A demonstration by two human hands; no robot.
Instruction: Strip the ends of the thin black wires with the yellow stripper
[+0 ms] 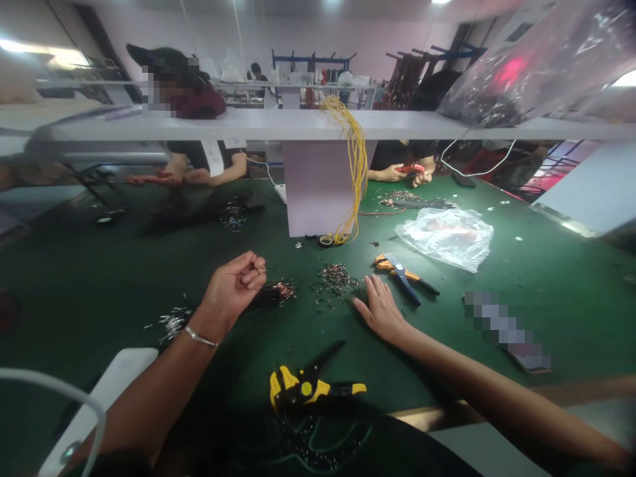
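My left hand is raised with its fingers curled together; whatever may be in them is hidden. Beneath and beside it lies a bundle of black wires with bare copper ends, and pale-tipped ends show by the wrist. My right hand lies palm down on the green table, fingers stretched out. Its fingertips are beside a scattered pile of small dark wire scraps. Just beyond that hand are orange-and-blue wire strippers. Yellow-and-black wire strippers rest close to my body.
A clear plastic bag and a phone-like slab lie on the right. Yellow wires hang from the shelf near a tape roll. Across the table, one co-worker's hands hold a red tool; another person sits left.
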